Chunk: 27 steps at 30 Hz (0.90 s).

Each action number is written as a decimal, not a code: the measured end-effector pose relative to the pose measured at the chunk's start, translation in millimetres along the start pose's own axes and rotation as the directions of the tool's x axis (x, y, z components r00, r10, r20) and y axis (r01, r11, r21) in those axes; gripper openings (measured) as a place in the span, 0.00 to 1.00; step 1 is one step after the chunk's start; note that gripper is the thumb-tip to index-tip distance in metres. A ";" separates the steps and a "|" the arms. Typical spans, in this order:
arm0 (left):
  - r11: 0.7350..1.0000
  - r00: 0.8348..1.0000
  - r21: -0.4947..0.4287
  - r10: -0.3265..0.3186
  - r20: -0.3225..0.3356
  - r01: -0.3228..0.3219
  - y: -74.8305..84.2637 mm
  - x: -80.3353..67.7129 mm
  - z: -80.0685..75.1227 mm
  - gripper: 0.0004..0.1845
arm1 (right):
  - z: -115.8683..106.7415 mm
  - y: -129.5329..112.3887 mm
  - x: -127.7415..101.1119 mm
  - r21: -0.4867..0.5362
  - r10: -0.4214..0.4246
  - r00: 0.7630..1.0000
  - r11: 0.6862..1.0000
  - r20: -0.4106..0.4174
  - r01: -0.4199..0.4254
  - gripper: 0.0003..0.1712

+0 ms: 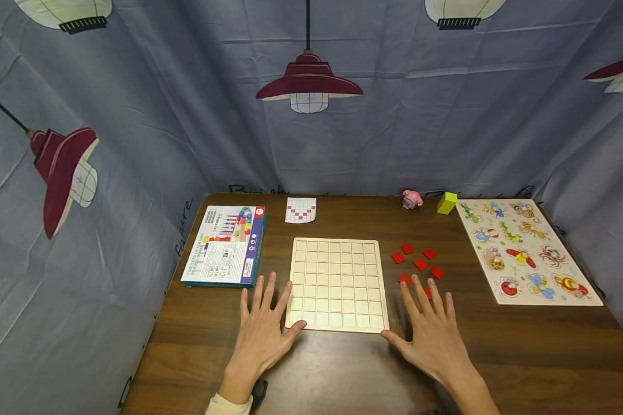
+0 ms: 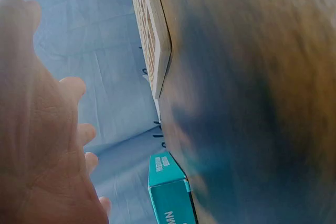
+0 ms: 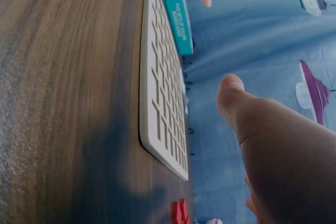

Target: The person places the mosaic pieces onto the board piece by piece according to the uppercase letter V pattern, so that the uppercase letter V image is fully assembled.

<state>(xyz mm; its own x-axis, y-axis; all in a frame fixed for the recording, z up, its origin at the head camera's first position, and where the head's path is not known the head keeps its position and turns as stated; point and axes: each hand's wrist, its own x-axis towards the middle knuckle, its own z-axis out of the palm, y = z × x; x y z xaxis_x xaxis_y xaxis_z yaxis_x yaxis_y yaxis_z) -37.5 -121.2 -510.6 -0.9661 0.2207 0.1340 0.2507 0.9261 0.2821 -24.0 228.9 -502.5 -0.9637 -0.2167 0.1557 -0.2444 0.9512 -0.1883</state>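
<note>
Resting flat with fingers spread, left hand (image 1: 262, 328) and right hand (image 1: 430, 328) flanking empty grid board (image 1: 336, 284), red tiles (image 1: 417, 262) unpicked.

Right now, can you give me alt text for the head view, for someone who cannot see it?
Two open hands, the left hand and right hand, lie flat on a wooden table at either side of an empty grid board. Red square tiles lie right of the board, beside an animal puzzle; a box lies to the left.
</note>
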 end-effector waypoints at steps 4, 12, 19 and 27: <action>0.991 0.999 -0.130 -0.005 0.051 0.011 1.2 -0.6 4.8 0.46 | 1.5 7.4 0.3 0.059 0.014 0.999 0.998 -0.049 -0.011 0.59; 0.892 0.986 -0.444 -0.006 0.168 0.081 -10.7 2.9 25.1 0.55 | 7.6 61.4 3.4 0.288 0.231 0.972 0.935 -0.048 -0.208 0.42; 0.908 0.993 -0.417 0.002 0.115 0.046 -17.0 12.3 34.1 0.55 | 25.8 91.5 13.0 0.338 0.178 0.984 0.927 -0.015 -0.162 0.34; 0.913 0.996 -0.405 -0.021 0.083 0.053 -15.7 16.4 34.7 0.53 | 33.6 96.6 17.0 0.313 0.142 0.984 0.944 -0.103 -0.104 0.22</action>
<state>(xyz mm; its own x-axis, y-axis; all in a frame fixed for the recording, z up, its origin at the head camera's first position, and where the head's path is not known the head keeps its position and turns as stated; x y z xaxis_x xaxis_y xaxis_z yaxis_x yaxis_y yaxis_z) -59.5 -121.4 -545.7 -0.9729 0.2260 0.0490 0.2029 0.7328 0.6495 -67.6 309.7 -550.6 -0.9726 -0.0553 0.2260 -0.1641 0.8518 -0.4976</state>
